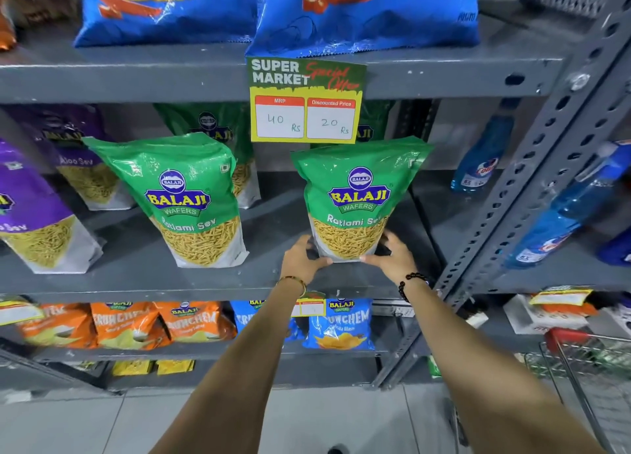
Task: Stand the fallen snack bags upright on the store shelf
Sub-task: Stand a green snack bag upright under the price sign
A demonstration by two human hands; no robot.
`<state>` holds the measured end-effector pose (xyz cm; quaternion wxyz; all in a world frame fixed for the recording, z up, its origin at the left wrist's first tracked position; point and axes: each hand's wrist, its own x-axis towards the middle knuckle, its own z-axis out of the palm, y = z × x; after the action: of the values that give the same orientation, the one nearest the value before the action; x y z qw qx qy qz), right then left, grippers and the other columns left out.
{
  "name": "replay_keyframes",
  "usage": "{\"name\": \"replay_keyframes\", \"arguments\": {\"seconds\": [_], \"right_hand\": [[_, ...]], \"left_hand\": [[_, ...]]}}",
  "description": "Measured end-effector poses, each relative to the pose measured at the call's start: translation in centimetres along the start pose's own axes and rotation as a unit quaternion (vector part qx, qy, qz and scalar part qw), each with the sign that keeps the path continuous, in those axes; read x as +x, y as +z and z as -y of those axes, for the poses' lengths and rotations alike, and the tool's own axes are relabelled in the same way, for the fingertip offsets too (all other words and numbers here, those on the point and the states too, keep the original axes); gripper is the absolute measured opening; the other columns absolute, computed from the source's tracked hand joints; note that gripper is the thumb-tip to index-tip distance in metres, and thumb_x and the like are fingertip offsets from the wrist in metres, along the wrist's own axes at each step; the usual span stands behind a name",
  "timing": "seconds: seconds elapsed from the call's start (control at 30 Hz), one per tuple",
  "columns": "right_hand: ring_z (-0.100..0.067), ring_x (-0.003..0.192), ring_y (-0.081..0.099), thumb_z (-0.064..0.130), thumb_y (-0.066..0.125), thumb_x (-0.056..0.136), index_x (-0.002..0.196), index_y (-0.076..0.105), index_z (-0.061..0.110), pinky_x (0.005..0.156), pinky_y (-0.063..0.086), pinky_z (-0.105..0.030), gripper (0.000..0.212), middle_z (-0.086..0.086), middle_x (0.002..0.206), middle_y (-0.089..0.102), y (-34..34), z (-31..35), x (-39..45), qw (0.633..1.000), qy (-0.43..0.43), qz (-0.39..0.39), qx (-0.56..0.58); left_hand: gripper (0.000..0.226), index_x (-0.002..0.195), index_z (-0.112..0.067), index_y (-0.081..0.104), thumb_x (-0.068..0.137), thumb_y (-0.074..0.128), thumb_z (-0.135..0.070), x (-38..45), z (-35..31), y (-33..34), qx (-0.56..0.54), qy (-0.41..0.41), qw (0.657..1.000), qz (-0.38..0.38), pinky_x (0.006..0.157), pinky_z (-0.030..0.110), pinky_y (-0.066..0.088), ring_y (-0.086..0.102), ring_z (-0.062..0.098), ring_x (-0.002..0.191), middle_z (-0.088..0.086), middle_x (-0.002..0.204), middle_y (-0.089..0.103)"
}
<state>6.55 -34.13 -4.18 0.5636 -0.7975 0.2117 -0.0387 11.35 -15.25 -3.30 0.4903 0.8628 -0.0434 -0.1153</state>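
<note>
Grey metal shelf carries green snack bags and purple bags.

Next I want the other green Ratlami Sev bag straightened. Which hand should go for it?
Left, probably. The left hand grips the held green bag on the side facing the other green bag; the right hand would have to cross over.
</note>
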Motion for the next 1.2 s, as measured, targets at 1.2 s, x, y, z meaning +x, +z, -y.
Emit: {"name": "replay_keyframes", "arguments": {"seconds": [1.2], "right_hand": [[-0.023, 0.131, 0.044, 0.012, 0.080, 0.067, 0.137, 0.041, 0.016, 0.112, 0.032, -0.045, 0.081, -0.007, 0.139, 0.052, -0.2, 0.7, -0.8, 1.000, 0.009, 0.006, -0.015]], "left_hand": [[0.051, 0.115, -0.009, 0.053, 0.071, 0.077, -0.018, -0.8, -1.1, -0.1, 0.015, -0.007, 1.000, -0.001, 0.100, 0.045, 0.044, 0.058, 0.031, 0.113, 0.013, 0.123, 0.064]]}}
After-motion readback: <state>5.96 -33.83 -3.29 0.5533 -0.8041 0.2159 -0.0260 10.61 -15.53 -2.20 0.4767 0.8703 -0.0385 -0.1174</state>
